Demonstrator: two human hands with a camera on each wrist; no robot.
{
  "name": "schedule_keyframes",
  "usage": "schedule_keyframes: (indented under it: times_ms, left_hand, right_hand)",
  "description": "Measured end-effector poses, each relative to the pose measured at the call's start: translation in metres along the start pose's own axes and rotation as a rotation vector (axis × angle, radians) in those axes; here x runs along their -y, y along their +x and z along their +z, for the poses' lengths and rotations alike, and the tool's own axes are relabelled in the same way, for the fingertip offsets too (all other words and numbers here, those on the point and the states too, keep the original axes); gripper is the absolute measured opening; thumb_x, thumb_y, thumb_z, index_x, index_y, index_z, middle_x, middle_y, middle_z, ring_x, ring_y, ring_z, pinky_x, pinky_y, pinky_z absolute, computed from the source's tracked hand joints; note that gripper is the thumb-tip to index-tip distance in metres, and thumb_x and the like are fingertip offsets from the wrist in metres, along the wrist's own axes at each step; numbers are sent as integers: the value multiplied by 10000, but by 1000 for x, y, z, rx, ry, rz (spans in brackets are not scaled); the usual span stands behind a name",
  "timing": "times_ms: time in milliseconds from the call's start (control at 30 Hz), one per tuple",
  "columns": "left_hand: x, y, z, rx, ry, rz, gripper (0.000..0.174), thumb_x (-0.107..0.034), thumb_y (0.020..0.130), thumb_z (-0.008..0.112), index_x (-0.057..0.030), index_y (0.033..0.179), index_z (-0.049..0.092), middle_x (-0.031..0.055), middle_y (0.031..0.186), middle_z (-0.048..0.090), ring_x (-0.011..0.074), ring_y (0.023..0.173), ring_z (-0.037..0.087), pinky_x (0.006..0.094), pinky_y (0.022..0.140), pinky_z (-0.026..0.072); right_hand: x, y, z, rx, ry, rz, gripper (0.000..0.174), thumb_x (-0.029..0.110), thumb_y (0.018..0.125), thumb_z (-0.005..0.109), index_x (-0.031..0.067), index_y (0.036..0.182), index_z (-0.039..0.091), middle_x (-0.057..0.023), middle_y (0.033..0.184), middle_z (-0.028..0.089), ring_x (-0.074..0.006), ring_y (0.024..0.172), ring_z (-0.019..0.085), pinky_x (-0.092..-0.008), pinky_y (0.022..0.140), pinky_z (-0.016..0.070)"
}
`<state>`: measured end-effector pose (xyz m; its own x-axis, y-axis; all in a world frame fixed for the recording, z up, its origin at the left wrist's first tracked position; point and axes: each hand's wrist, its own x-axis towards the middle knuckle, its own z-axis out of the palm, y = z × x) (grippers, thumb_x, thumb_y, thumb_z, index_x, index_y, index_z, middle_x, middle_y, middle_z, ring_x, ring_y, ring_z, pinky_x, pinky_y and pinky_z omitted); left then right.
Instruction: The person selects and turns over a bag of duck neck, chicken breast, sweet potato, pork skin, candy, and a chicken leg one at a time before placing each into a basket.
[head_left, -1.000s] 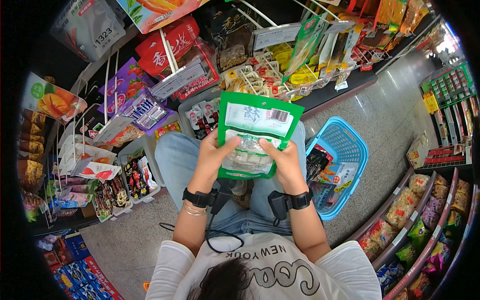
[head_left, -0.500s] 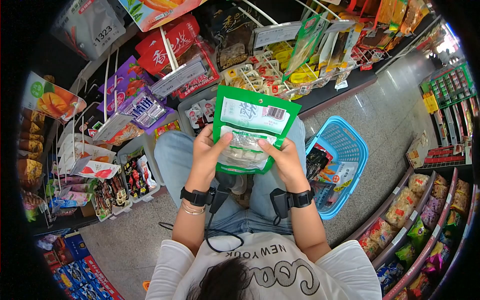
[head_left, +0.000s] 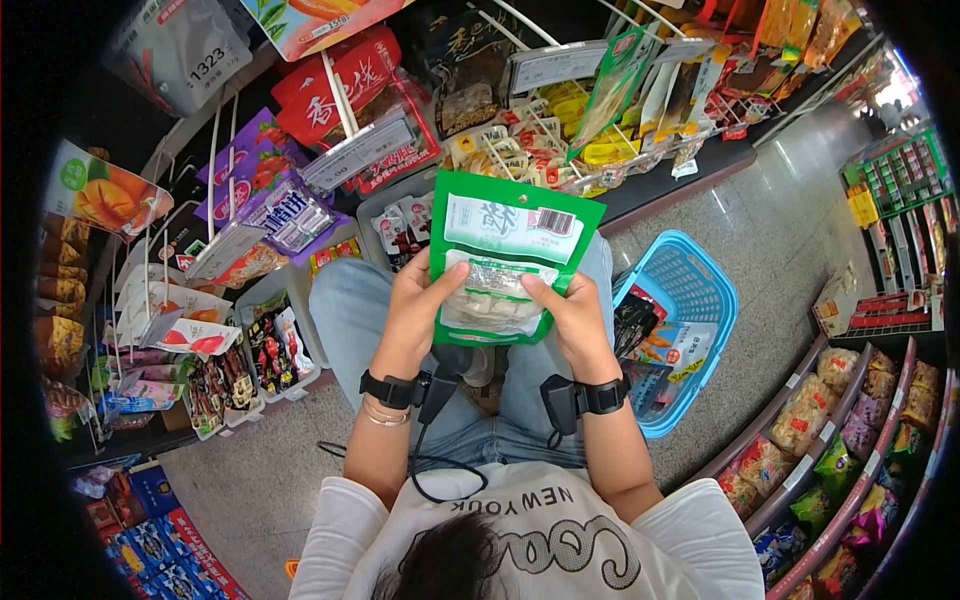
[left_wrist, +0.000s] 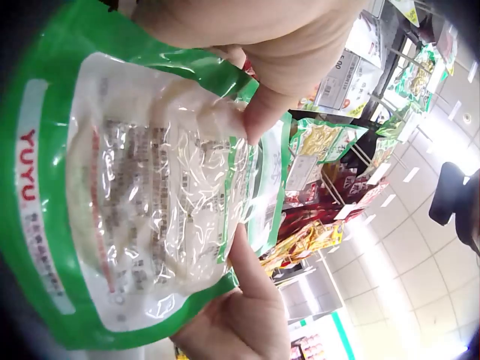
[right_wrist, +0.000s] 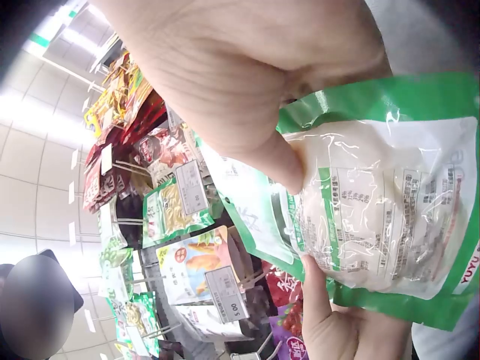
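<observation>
A green snack bag [head_left: 500, 300] with a clear window and a barcode label is held up over the person's lap, its printed face toward the head camera. The left hand [head_left: 412, 305] grips its left side, thumb laid across the front. On the opposite side, the right hand [head_left: 572, 315] pinches the edge with its thumb on the window. Both wrist views show the clear window [left_wrist: 172, 195] close up, with pale contents and small print behind shiny plastic. The fingers behind the bag are mostly hidden.
A blue basket [head_left: 715, 300] holding several packets stands on the floor beside the right knee. Ahead, hooks carry hanging snack bags, including a red bag [head_left: 330, 90] and a purple bag [head_left: 290, 215]. Grey bins [head_left: 325, 360] of small packets line the low shelf. Slanted snack shelves [head_left: 790, 490] stand at right.
The green bag has risen slightly and tilted a little, both hands moving with it. The left thumb has shifted toward the window's left edge. The basket stays in place.
</observation>
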<state>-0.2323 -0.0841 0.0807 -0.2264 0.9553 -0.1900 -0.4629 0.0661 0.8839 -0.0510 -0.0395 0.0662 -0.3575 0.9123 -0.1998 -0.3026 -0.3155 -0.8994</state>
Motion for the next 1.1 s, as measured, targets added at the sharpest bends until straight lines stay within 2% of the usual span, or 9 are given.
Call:
schedule_keyframes:
  times_ms: [200,300,800,900,1000,1100]
  left_hand:
    - [1,0,0,17,-16,13,357,-58,826,659,9,1153,532,71,1070,612,125,955,583,271,840,467]
    - [0,0,1,32,17,26,363,-48,830,640,-8,1174,531,58,1100,608,120,988,563,268,875,431]
    - [2,1,1,29,53,58,383,-36,821,646,-5,1183,524,63,1103,607,119,974,570,267,863,442]
    - [3,2,3,-5,27,57,343,-74,812,681,12,1119,554,68,1038,627,118,923,591,261,820,469]
    - [3,0,-1,26,76,-53,300,-96,817,679,13,1081,587,68,1014,640,118,895,600,261,796,476]
    - [4,-3,2,68,137,-125,316,-99,816,676,17,1096,586,68,1044,635,128,918,592,271,830,456]
  right_hand:
    - [-1,0,-1,-6,-4,4,254,102,820,685,-33,1026,624,-79,968,659,-112,837,603,-254,746,479]
    - [-1,0,-1,-8,7,8,252,101,816,689,-34,1019,626,-81,963,660,-111,829,604,-253,737,481]
    - [0,-1,-2,-8,15,8,233,99,811,695,-28,999,642,-82,942,666,-111,814,608,-250,725,485]
    - [-1,0,-1,-14,16,-9,221,94,809,696,-28,987,647,-83,930,668,-110,801,609,-249,717,486]
    - [-1,1,-1,-22,6,-10,212,89,806,699,-31,974,651,-82,915,670,-105,785,606,-247,707,487]
    - [-2,1,-1,-25,-21,-16,206,85,805,700,-33,967,653,-80,902,671,-100,774,603,-244,698,488]
